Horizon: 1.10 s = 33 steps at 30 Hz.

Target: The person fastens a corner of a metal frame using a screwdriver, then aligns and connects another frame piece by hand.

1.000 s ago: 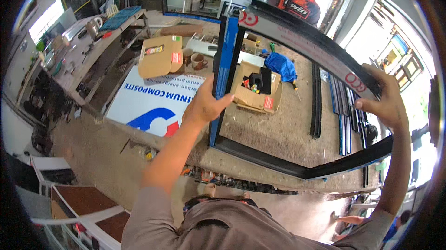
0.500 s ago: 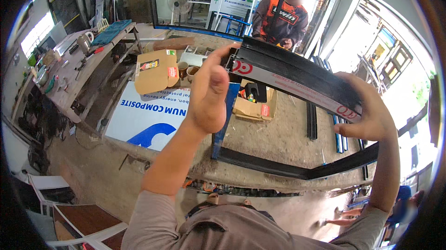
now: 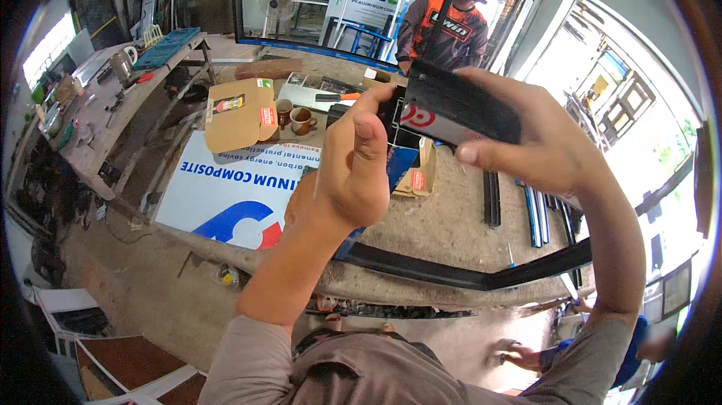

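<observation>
Left hand [image 3: 353,168]: at the frame's [image 3: 421,266] upper left corner; fingers partly hidden, grip not discernible.
Right hand [image 3: 538,130]: fingers gripping the upper bar [image 3: 459,97], thumb on the near side.
Frame: black; lower bar [image 3: 406,263] along the surface's [image 3: 444,228] near edge.
Panel [image 3: 226,191]: on the surface, left of the frame.
Mugs [image 3: 302,124]: beyond the panel, just right of the carton [image 3: 237,125].
Co-worker [image 3: 444,25]: beyond the surface.

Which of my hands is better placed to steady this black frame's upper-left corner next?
Probably your left hand: it's right beside the corner, close to the blue upright below it. Your right hand grips the black bar farther right.
</observation>
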Motion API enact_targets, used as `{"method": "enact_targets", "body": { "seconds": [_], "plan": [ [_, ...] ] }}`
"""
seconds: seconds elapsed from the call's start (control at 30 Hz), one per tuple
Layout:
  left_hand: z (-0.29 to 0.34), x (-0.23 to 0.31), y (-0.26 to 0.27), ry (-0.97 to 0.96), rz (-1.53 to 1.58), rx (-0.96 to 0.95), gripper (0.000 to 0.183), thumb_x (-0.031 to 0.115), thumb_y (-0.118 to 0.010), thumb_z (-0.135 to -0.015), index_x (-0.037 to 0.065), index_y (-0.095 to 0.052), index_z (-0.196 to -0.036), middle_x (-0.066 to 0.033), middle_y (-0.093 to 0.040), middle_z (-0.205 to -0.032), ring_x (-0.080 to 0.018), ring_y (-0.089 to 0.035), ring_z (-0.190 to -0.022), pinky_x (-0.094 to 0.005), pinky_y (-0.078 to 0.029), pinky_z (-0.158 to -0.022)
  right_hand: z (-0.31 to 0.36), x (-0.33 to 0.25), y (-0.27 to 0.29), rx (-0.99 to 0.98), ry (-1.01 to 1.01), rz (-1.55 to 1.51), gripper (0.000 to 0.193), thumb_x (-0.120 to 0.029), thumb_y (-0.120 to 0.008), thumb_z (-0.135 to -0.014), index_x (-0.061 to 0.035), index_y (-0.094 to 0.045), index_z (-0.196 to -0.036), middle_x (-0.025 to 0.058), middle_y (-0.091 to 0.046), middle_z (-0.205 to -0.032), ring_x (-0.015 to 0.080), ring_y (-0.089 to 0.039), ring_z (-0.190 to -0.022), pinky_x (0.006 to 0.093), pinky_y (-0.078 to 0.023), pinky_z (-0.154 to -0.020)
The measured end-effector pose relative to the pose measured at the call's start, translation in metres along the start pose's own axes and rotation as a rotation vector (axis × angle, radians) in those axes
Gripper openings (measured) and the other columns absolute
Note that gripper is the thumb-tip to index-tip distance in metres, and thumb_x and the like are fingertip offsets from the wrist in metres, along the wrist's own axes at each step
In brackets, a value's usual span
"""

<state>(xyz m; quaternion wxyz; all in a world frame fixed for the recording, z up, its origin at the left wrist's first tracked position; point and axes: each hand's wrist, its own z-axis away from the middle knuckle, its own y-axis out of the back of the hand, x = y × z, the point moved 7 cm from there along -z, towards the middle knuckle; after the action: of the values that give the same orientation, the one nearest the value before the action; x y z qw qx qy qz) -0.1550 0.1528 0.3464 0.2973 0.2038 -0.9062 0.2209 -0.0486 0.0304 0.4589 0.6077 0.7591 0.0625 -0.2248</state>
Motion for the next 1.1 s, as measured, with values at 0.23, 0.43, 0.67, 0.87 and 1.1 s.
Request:
{"method": "enact_targets", "body": {
  "seconds": [0.23, 0.43, 0.67, 0.87, 1.1],
  "plan": [
    [0.004, -0.010, 0.005, 0.095, -0.109, -0.069, 0.104, 0.082, -0.025, -0.096, -0.008, -0.048, -0.141, -0.0133, -0.067, -0.123, -0.0189, -0.063, -0.113, -0.0342, -0.049, -0.101, 0.018, 0.007, 0.013, 0.045, -0.074, -0.073, 0.087, -0.035, -0.089, -0.076, 0.0084, -0.055, -0.143, 0.0247, -0.066, -0.130, 0.0290, -0.062, -0.123, 0.0396, -0.045, -0.109],
    [0.002, -0.006, 0.007, -0.123, -0.058, 0.070, 0.081, 0.064, -0.036, -0.106, -0.011, -0.058, -0.124, -0.0118, -0.061, -0.076, -0.0172, -0.058, -0.072, -0.0326, -0.047, -0.067, 0.019, -0.003, 0.008, 0.065, -0.096, -0.133, 0.088, -0.034, -0.087, -0.074, 0.0121, -0.054, -0.141, 0.0207, -0.068, -0.127, 0.0249, -0.062, -0.120, 0.0371, -0.044, -0.108],
    [0.007, 0.000, 0.004, -0.174, -0.150, 0.066, 0.077, 0.060, -0.038, -0.107, -0.012, -0.057, -0.125, -0.0127, -0.060, -0.074, -0.0203, -0.060, -0.071, -0.0341, -0.047, -0.066, 0.023, -0.010, -0.001, 0.071, -0.124, -0.203, 0.086, -0.028, -0.087, -0.069, 0.0099, -0.056, -0.140, 0.0187, -0.068, -0.128, 0.0245, -0.062, -0.121, 0.0371, -0.043, -0.109],
    [0.008, 0.005, 0.009, -0.137, -0.071, 0.094, 0.075, 0.058, -0.041, -0.107, -0.013, -0.057, -0.125, -0.0100, -0.056, -0.069, -0.0196, -0.059, -0.067, -0.0341, -0.046, -0.063, 0.031, -0.009, 0.003, 0.065, -0.110, -0.113, 0.089, -0.026, -0.089, -0.066, 0.0093, -0.056, -0.141, 0.0186, -0.066, -0.132, 0.0241, -0.061, -0.124, 0.0382, -0.042, -0.111],
    [0.013, 0.011, 0.004, -0.056, -0.083, 0.058, 0.067, 0.051, -0.044, -0.108, -0.012, -0.057, -0.123, -0.0111, -0.056, -0.070, -0.0208, -0.060, -0.066, -0.0347, -0.045, -0.063, 0.038, -0.018, 0.007, -0.015, -0.031, -0.246, 0.085, -0.020, -0.093, -0.071, 0.0097, -0.055, -0.141, 0.0232, -0.064, -0.133, 0.0280, -0.061, -0.126, 0.0401, -0.044, -0.111]
  ]
}}
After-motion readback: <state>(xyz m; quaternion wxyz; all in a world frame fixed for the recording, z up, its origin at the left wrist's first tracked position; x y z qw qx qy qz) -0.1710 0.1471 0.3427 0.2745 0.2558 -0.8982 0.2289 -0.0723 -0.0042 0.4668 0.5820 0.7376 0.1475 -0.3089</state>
